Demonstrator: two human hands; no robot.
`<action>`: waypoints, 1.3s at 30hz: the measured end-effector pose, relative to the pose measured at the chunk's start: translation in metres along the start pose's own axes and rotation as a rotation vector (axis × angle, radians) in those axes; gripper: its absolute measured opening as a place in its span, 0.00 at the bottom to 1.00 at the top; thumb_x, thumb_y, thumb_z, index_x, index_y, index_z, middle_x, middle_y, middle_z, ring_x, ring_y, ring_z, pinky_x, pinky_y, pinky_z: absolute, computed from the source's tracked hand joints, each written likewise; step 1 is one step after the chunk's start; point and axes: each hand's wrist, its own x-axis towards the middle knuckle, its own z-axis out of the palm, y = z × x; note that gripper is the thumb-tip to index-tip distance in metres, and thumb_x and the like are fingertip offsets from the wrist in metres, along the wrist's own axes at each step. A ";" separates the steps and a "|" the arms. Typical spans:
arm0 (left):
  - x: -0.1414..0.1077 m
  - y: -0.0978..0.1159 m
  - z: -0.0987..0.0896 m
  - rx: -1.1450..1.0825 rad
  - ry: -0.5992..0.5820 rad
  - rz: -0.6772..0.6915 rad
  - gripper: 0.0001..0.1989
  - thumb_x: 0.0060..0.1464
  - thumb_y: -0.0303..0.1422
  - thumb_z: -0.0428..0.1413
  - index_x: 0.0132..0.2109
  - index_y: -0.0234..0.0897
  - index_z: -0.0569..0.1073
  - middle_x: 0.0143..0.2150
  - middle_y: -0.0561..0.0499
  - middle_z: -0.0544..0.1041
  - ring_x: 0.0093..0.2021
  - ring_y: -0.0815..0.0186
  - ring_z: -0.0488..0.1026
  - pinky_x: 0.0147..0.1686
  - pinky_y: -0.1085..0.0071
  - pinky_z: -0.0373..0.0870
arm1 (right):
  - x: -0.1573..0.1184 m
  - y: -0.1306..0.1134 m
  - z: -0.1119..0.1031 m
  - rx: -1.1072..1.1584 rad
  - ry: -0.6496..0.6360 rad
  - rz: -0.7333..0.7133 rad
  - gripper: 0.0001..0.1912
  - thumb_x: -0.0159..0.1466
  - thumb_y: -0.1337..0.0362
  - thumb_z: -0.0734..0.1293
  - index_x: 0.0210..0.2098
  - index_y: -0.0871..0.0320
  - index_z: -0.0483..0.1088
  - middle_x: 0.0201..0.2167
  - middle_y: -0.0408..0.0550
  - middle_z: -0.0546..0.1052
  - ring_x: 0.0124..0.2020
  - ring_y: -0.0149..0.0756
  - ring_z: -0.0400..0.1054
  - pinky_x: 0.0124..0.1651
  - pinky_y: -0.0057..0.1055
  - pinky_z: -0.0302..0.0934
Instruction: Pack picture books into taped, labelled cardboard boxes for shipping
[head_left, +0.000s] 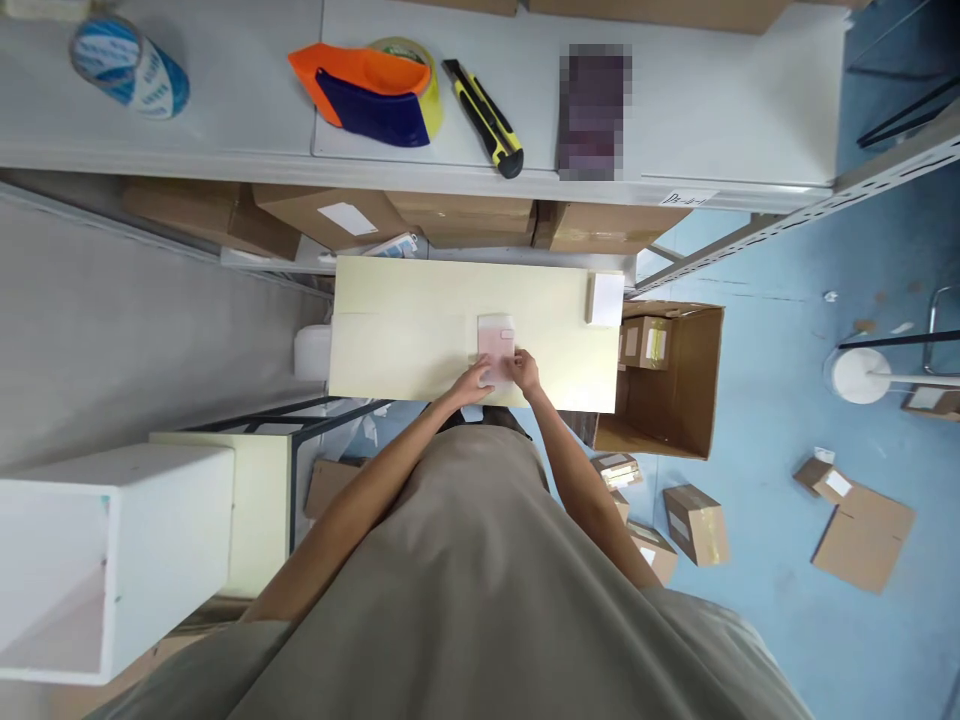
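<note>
A flat pink phone case point(496, 345), seemingly in a clear plastic sleeve, lies on the pale yellow tabletop point(405, 345) near its front edge. A small rounded tab shows near the top right of the case. At its lower left edge my left hand point(471, 384) holds it, fingers resting over the side. My right hand point(526, 371) is closed in a pinch at the right edge. The fingertips are small here, and what lies under them is hidden. A stack of white cards or a white box point(605, 299) sits at the table's far right corner.
On the grey shelf point(247, 130) ahead are a blue-and-white tape roll point(129, 66), an orange-and-blue tape dispenser point(367, 90) and a yellow-black utility knife point(484, 118). An open carton point(679, 400) stands right of the table. Several small boxes point(697, 524) lie on the blue floor.
</note>
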 end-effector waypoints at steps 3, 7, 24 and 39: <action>-0.003 0.005 -0.006 -0.179 0.126 -0.118 0.33 0.55 0.33 0.65 0.68 0.35 0.73 0.76 0.33 0.66 0.72 0.45 0.70 0.66 0.52 0.73 | -0.001 -0.011 -0.004 0.033 -0.045 -0.046 0.14 0.62 0.57 0.65 0.47 0.56 0.69 0.43 0.50 0.84 0.43 0.39 0.79 0.44 0.35 0.73; -0.010 0.019 -0.040 -0.327 0.351 -0.168 0.34 0.59 0.41 0.66 0.69 0.37 0.71 0.74 0.32 0.69 0.67 0.47 0.75 0.64 0.52 0.74 | -0.021 -0.043 -0.020 0.269 -0.131 -0.118 0.19 0.62 0.48 0.67 0.46 0.52 0.65 0.37 0.44 0.82 0.35 0.37 0.76 0.36 0.33 0.72; -0.134 0.058 -0.179 -0.728 0.608 0.179 0.25 0.47 0.54 0.73 0.41 0.37 0.84 0.38 0.48 0.84 0.36 0.64 0.79 0.36 0.70 0.76 | -0.122 -0.199 0.040 0.392 -0.099 -0.454 0.32 0.62 0.35 0.72 0.52 0.52 0.68 0.48 0.54 0.84 0.43 0.44 0.80 0.40 0.37 0.76; -0.223 0.008 -0.236 -0.020 0.577 0.602 0.24 0.58 0.31 0.64 0.61 0.41 0.80 0.63 0.43 0.79 0.60 0.54 0.79 0.59 0.62 0.77 | -0.175 -0.256 0.205 0.527 0.136 -0.436 0.29 0.62 0.37 0.74 0.46 0.57 0.75 0.37 0.51 0.84 0.39 0.41 0.77 0.43 0.37 0.74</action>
